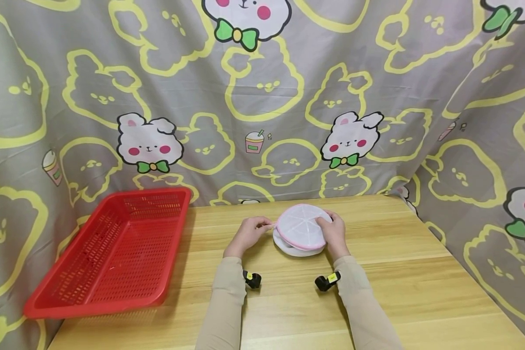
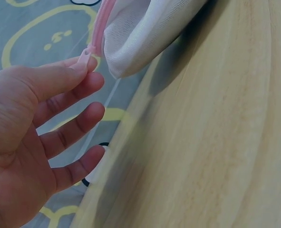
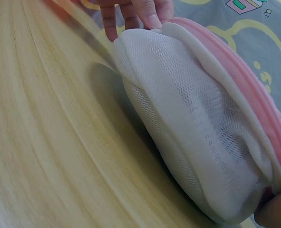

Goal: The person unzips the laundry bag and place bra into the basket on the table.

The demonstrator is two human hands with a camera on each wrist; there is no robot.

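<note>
A round white mesh laundry bag (image 1: 301,224) with a pink zipper edge is held just above the table, tilted. My left hand (image 1: 248,235) pinches the small pink zipper pull (image 2: 85,57) between thumb and index finger at the bag's left side; its other fingers are spread loosely in the left wrist view. On the opposite side my right hand (image 1: 336,234) grips the rim, thumb on top of the lid and fingers partly hidden behind. The right wrist view shows the soft mesh side (image 3: 178,104) and the pink zipper band (image 3: 245,71) curving along the top.
A red plastic basket (image 1: 175,262) with perforated walls stands on the left of the wooden table (image 1: 402,291). A grey patterned curtain (image 1: 288,160) hangs behind the table and along its sides. A small black camera is strapped at each wrist.
</note>
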